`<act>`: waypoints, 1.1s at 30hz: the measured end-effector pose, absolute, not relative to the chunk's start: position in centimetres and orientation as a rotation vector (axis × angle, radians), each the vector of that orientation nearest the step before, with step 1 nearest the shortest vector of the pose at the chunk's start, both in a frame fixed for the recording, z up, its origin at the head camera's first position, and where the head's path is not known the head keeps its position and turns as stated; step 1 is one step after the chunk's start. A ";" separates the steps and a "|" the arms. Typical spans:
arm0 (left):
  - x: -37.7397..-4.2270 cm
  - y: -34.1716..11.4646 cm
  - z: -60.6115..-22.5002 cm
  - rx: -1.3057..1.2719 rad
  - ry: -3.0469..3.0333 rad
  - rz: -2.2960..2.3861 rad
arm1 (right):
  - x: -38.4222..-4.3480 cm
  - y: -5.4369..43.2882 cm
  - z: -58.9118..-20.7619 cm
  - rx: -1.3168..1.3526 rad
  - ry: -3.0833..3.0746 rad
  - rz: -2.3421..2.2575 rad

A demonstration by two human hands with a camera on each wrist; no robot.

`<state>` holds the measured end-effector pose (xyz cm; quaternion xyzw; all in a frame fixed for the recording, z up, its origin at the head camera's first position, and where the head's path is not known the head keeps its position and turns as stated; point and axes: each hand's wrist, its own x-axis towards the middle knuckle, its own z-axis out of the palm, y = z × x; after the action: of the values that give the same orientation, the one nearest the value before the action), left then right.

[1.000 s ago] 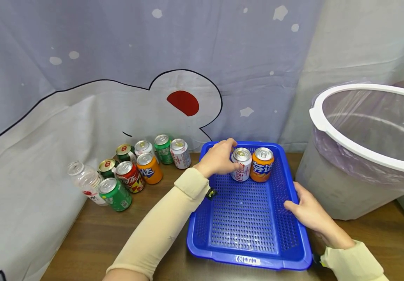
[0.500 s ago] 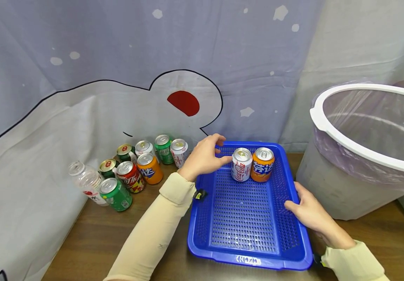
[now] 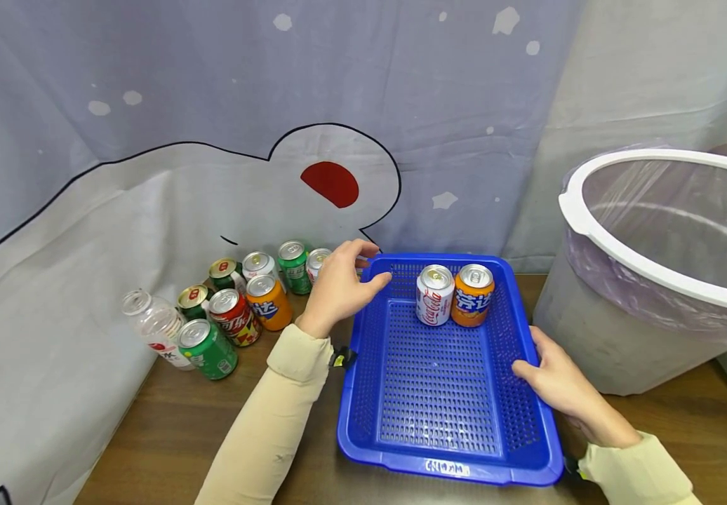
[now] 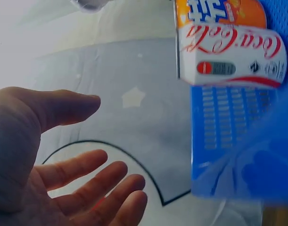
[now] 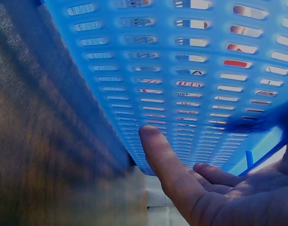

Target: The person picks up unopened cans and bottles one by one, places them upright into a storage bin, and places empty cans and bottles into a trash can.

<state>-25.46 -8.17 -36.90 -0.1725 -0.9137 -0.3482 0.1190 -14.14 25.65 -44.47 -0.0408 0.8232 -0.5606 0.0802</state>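
Observation:
A blue plastic basket point(image 3: 436, 456) stands on the table with a white Coca-Cola can point(image 3: 434, 298) and an orange soda can point(image 3: 473, 298) upright side by side at its far end. Over the basket's far left corner my left hand point(image 3: 341, 284) is in the air, holding nothing; its thumb and fingers are spread apart in the left wrist view. It partly covers a white can point(image 3: 316, 261) behind it. My right hand point(image 3: 556, 379) grips the basket's right rim, thumb over the top. Seen from the right wrist, its fingers point(image 5: 165, 160) lie along the outside of the perforated wall.
Left of the basket stand several cans, among them a green can point(image 3: 208, 351), a red can point(image 3: 235, 319) and another orange can point(image 3: 269, 305). A clear plastic bottle point(image 3: 158, 330) leans at the far left. A lined bin point(image 3: 591, 315) stands close on the right.
My left hand has let go of the white Coca-Cola can and moved left, toward the cans outside the basket. The can stays upright beside the orange one. My right hand has kept its place.

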 end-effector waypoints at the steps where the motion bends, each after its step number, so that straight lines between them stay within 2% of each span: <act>1: -25.4 -8.4 -36.9 -0.491 -2.656 -1.013 | -14.2 25.7 -44.5 -0.125 2.461 -1.678; 15: -25.9 -12.0 -39.2 -0.185 -2.530 -0.908 | -14.2 25.7 -44.3 -0.132 2.435 -1.693; 26: -27.2 -13.1 -41.6 0.101 -2.494 -0.892 | -14.2 25.7 -44.4 -0.120 2.437 -1.693; 33: -27.8 -13.4 -43.0 0.185 -2.479 -0.896 | -14.2 25.7 -44.5 -0.126 2.431 -1.704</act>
<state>-27.84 -13.35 -43.01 0.0677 -0.9091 -0.3286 0.2471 -14.17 25.69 -44.51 -0.0423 0.8152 -0.5713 0.0849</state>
